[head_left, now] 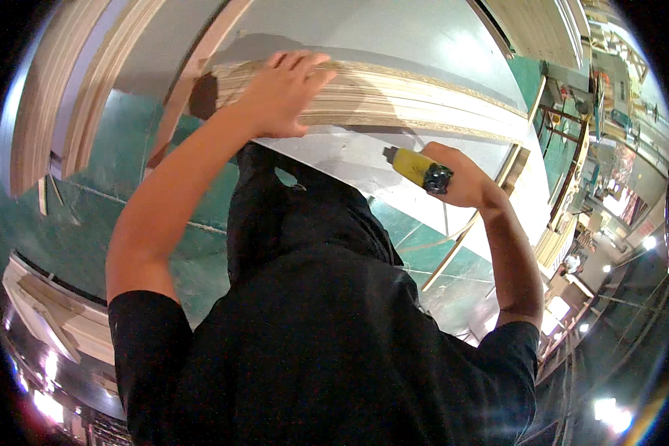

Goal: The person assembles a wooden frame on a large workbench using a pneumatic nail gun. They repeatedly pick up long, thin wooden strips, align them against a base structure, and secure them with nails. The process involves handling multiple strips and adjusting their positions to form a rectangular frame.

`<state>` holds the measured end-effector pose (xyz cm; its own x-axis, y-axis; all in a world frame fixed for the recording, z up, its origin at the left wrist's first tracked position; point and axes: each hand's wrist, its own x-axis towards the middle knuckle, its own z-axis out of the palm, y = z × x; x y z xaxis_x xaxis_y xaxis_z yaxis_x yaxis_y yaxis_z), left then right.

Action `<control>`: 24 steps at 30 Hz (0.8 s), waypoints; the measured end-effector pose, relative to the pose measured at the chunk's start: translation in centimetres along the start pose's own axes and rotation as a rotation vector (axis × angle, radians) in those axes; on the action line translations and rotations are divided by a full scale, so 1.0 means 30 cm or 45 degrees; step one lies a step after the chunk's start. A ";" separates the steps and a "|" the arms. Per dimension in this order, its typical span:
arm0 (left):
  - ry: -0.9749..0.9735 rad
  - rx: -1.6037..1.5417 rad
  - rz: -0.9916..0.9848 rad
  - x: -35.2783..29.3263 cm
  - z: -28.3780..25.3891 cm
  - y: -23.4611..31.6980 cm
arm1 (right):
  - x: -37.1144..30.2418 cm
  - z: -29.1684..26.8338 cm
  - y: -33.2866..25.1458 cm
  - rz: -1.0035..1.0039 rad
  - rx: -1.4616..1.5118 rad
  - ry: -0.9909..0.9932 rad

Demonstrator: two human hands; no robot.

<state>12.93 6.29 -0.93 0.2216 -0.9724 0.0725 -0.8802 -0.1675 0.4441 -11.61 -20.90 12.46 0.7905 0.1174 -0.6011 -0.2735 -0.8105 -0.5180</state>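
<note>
My left hand [286, 93] lies spread over the left part of a bundle of long pale wooden strips [394, 102], its fingertips at the far edge. The strips lie side by side on a grey-white worktable [334, 154]. My right hand [461, 178] is wrapped round a yellow hand tool [411, 165] with a dark, narrow tip and a black patch near the grip. Its exact kind I cannot make out. That tip points left, close to the near side of the bundle and apart from my left hand.
Stacks of long boards [100, 97] stand at the left, and another stack [535, 30] lies at the far right. A reddish-brown beam [193, 70] runs beside the table's left end. The floor [119, 223] is green. A thin hose [438, 244] hangs below the right side of the table.
</note>
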 end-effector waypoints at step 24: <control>0.033 0.237 -0.065 0.602 0.312 0.478 | -0.062 -0.305 0.515 -0.024 -0.167 -0.115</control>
<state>0.39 -15.20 -1.62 0.2762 -0.9579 0.0781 -0.9295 -0.2455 0.2754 -12.28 -38.89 11.14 0.7404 0.1795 -0.6478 -0.1806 -0.8752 -0.4489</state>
